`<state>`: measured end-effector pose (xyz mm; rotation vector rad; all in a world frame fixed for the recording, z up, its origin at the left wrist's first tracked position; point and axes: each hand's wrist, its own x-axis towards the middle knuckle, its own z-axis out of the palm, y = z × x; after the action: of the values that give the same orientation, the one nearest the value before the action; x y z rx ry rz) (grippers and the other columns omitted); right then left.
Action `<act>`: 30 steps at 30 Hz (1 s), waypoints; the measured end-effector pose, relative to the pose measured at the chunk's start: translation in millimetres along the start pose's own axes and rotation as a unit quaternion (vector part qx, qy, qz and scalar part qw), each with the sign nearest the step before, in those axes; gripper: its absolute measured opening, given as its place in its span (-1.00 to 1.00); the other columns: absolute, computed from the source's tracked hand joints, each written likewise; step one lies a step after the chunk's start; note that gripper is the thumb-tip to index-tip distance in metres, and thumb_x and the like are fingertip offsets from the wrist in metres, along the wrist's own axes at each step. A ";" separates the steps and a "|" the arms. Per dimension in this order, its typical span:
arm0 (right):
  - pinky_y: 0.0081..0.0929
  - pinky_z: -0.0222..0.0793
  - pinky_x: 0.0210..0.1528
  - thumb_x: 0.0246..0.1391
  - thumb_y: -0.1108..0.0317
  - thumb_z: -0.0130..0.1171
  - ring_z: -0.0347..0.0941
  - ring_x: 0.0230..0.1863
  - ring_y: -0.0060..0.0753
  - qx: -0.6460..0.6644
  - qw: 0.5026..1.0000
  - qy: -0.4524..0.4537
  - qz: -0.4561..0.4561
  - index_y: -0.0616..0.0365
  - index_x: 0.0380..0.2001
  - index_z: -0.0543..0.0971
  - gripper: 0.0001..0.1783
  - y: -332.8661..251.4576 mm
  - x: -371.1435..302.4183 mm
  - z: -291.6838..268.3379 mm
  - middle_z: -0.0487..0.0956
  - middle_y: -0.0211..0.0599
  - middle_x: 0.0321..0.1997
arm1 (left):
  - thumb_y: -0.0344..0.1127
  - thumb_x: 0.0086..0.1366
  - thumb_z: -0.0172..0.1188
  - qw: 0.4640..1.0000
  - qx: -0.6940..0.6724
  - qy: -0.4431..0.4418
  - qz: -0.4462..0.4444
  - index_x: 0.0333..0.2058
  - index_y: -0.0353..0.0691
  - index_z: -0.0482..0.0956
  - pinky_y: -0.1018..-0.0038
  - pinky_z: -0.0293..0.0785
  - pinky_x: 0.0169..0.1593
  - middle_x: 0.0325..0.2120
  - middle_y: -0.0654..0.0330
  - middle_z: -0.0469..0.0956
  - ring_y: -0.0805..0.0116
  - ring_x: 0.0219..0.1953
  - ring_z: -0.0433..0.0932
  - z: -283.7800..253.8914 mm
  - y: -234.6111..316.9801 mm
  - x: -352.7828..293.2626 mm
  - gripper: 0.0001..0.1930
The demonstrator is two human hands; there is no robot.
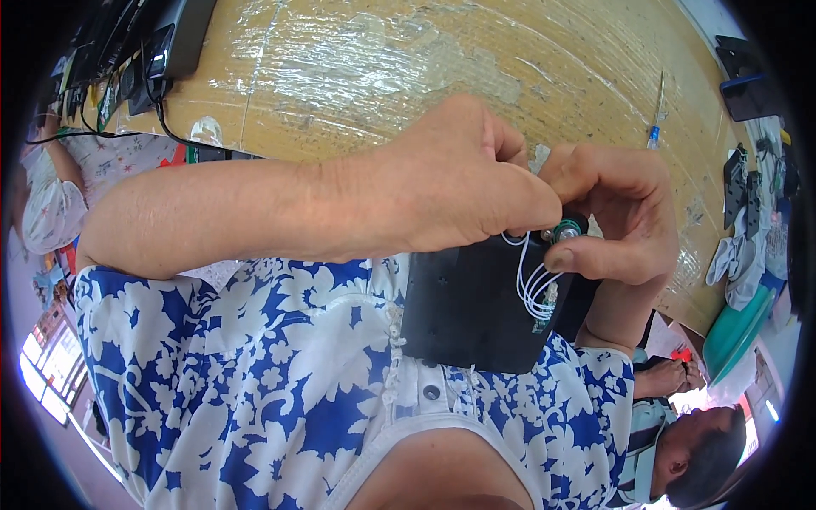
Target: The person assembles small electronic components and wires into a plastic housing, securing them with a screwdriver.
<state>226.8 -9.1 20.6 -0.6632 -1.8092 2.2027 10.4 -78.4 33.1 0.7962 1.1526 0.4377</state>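
Observation:
A flat black plastic panel (pixel 467 306) rests at the table's near edge, against my clothing. Thin white wires (pixel 531 289) loop up from a small green circuit piece near the panel's right side toward a small round part (pixel 569 228) with a green ring and a shiny metal face. My right hand (pixel 629 212) is closed around that part, thumb at its lower side and fingers curled above. My left hand (pixel 476 174) reaches across from the left, its fingers pinched together beside the same part. Whatever its fingertips grip is hidden behind the thumb.
Clear tape covers much of the wooden table (pixel 340 93). A thin tool with a blue part (pixel 654 136) lies beyond my right hand. Black devices (pixel 183 42) with cables stand at far left. Dark phone-like objects (pixel 752 98) and a green basin (pixel 741 331) are at right. Other people sit on both sides.

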 end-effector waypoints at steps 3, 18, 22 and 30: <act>-0.68 0.35 -0.34 -0.32 0.57 0.49 0.53 -0.32 -0.62 0.097 0.994 0.042 -0.012 0.38 -0.33 0.63 -0.63 2.4 -1.7 7.2 0.60 -0.32 -0.34 | -0.40 0.05 0.24 0.999 -0.031 -0.007 -0.015 -0.45 -0.29 0.56 0.68 0.31 -0.38 -0.54 0.35 0.55 0.69 -0.46 0.46 -5.8 5.4 -5.9 -0.90; -0.53 0.51 -0.06 -0.17 0.62 0.36 0.62 -0.17 -0.41 0.136 0.988 0.068 -0.031 0.49 -0.16 0.59 -0.60 4.8 10.6 3.8 0.66 -0.10 -0.23 | -0.51 0.08 0.31 0.978 -0.192 0.061 0.056 -0.08 -0.43 0.61 0.57 0.57 -0.10 -0.27 0.16 0.69 0.54 -0.28 0.64 -3.6 -14.8 -29.0 -0.63; -0.51 0.51 -0.03 -0.13 0.62 0.34 0.62 -0.16 -0.39 0.146 0.988 0.053 -0.028 0.50 -0.14 0.58 -0.61 5.4 11.9 2.0 0.66 -0.08 -0.21 | -0.51 0.08 0.31 0.979 -0.188 0.058 0.054 -0.10 -0.44 0.61 0.59 0.58 -0.14 -0.29 0.14 0.69 0.53 -0.31 0.64 -6.0 -13.5 -29.9 -0.64; -0.50 0.51 -0.03 -0.11 0.61 0.34 0.61 -0.13 -0.40 0.119 0.989 0.063 -0.055 0.49 -0.12 0.58 -0.60 7.2 14.0 6.0 0.66 -0.07 -0.19 | -0.52 0.08 0.30 0.970 -0.228 0.058 0.061 -0.11 -0.42 0.61 0.59 0.56 -0.13 -0.30 0.17 0.69 0.54 -0.31 0.63 -8.1 -17.2 -25.8 -0.66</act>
<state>212.6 -9.8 11.6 -0.6212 -1.4558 2.2027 -8.1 -104.4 35.1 0.4431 1.0565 0.8268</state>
